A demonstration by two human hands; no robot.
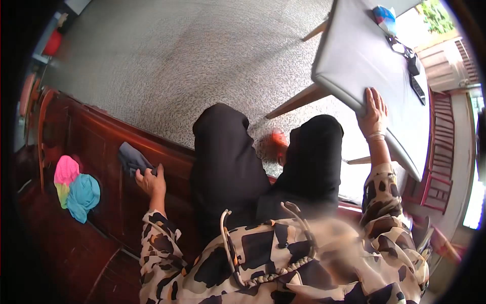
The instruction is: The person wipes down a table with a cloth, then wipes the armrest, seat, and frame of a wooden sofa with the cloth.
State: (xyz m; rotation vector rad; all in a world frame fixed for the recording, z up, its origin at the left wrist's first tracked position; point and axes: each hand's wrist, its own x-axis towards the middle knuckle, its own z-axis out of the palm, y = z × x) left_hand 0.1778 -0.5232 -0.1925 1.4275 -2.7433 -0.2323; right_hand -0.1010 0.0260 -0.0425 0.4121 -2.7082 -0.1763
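On the left, my left hand (pixel 150 181) is closed round the near end of a dark grey cloth (pixel 132 158), which lies along the seat of a polished red-brown wooden bench (pixel 96 137). Whether the cloth is a garment I cannot tell. My right hand (pixel 374 114) rests flat on the near edge of a grey-topped table (pixel 344 66), fingers stretched out, holding nothing. Further left on the bench are a pink cloth (pixel 67 169), a teal cloth (pixel 83 196) and a yellow-green piece (pixel 62 194), bunched together.
My knees, in black trousers (pixel 228 152), are between bench and table. A wooden table leg (pixel 298 101) stands on the speckled floor (pixel 202 61). A blue packet (pixel 385 19) and a black remote-like object (pixel 417 90) lie on the tabletop. Red wooden chairs (pixel 439 152) stand beyond it.
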